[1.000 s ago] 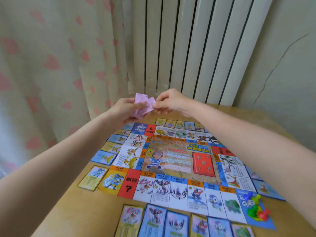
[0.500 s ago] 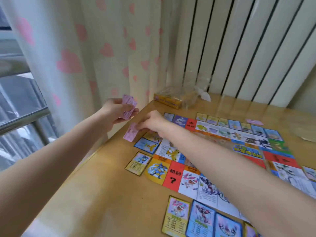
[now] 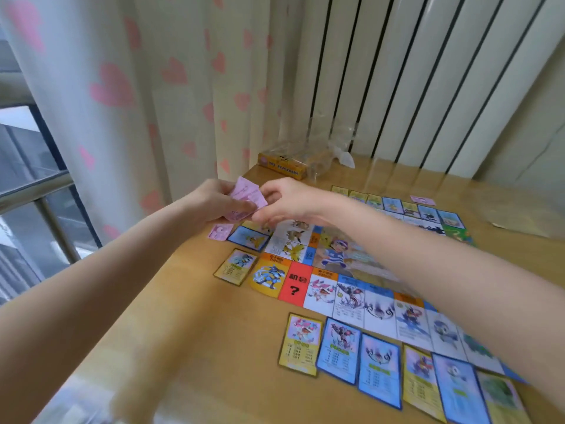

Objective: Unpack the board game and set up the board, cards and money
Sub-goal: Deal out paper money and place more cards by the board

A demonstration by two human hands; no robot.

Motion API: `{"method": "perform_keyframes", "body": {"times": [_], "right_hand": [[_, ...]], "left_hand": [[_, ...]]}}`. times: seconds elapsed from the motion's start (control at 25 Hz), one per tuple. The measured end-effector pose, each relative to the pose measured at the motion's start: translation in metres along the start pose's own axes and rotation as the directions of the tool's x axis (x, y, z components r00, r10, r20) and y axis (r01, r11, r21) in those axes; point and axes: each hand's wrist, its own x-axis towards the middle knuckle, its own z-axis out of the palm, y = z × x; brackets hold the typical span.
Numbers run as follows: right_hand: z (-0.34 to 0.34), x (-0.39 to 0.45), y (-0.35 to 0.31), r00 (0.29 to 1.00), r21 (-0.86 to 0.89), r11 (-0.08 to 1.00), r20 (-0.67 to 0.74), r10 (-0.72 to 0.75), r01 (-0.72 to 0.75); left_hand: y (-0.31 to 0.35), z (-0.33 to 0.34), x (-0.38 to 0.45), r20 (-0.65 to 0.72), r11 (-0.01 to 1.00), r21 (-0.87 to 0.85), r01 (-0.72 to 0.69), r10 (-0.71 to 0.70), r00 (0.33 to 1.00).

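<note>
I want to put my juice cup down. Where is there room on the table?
The bare wooden table left of the colourful game board, toward the near edge, is free. The far right corner beyond the board looks bare too. It is crowded along the row of cards in front and where the hands hold pink paper money.

Below the left hand [image 3: 211, 203] a note [image 3: 220, 231] is laid on the worktop [image 3: 171, 316], left of the board [image 3: 336, 270]; cards [image 3: 360, 347] are ranged nearer.
</note>
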Motion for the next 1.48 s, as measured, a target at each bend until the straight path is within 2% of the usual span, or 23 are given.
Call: {"method": "perform_keyframes", "body": {"times": [0.08, 0.16, 0.24, 0.44, 0.56, 0.68, 0.8, 0.88, 1.0, 1.08, 1.2, 1.28, 1.36, 1.48], "right_hand": [[-0.006, -0.031, 0.005, 0.998, -0.006, 1.000, -0.059, 0.003, -0.003], [-0.008, -0.063, 0.009, 0.992, -0.097, 0.994, -0.118, 0.040, -0.051], [-0.009, -0.095, 0.015, 0.985, -0.135, 0.984, -0.144, 0.098, -0.117], [0.004, -0.173, 0.032, 0.978, 0.019, 0.987, -0.127, 0.164, -0.163], [0.014, -0.200, 0.042, 0.970, 0.074, 0.981, -0.153, 0.189, -0.179], [0.032, -0.219, 0.052, 0.967, -0.002, 0.975, -0.129, 0.220, -0.222], [0.052, -0.228, 0.062, 0.971, -0.221, 0.950, -0.133, 0.197, -0.223], [0.057, -0.229, 0.065, 0.977, -0.417, 0.888, -0.160, 0.139, -0.195], [0.056, -0.230, 0.064, 0.976, -0.538, 0.825, -0.203, 0.075, -0.175], [0.047, -0.230, 0.061, 0.963, -0.458, 0.867, -0.254, 0.085, -0.197], [0.018, -0.232, 0.056, 0.915, -0.103, 0.970, -0.367, 0.168, -0.220], [-0.006, -0.238, 0.059, 0.894, 0.133, 0.976, -0.396, 0.210, -0.170], [-0.025, -0.246, 0.066, 0.884, 0.225, 0.966, -0.415, 0.215, -0.130], [-0.045, -0.257, 0.077, 0.847, 0.271, 0.957, -0.480, 0.227, -0.103]], "left_hand": [[0.003, 0.016, -0.018, 0.168, 0.998, 0.055, -0.042, 0.032, 0.985], [0.004, 0.033, -0.035, 0.340, 0.997, 0.034, -0.064, 0.048, 0.939], [0.003, 0.051, -0.054, 0.450, 0.998, -0.012, -0.059, 0.058, 0.891], [0.001, 0.084, -0.093, 0.637, 0.992, -0.091, 0.087, -0.009, 0.771], [0.001, 0.095, -0.105, 0.669, 0.999, 0.023, 0.045, -0.049, 0.742], [0.006, 0.094, -0.112, 0.653, 0.994, 0.103, -0.021, -0.051, 0.756], [0.014, 0.091, -0.115, 0.614, 0.996, 0.085, -0.016, -0.039, 0.788], [0.015, 0.092, -0.115, 0.588, 0.995, 0.104, -0.013, -0.051, 0.808], [0.019, 0.097, -0.116, 0.573, 0.992, 0.128, -0.015, -0.062, 0.817], [0.023, 0.103, -0.117, 0.583, 0.995, 0.104, -0.005, -0.057, 0.810], [0.031, 0.116, -0.116, 0.577, 0.997, 0.074, -0.035, -0.014, 0.816], [0.040, 0.130, -0.113, 0.594, 0.997, 0.039, -0.064, 0.029, 0.804], [0.050, 0.147, -0.111, 0.588, 0.996, -0.009, -0.084, 0.073, 0.805], [0.069, 0.177, -0.109, 0.570, 0.993, -0.103, -0.053, 0.103, 0.815]]}}
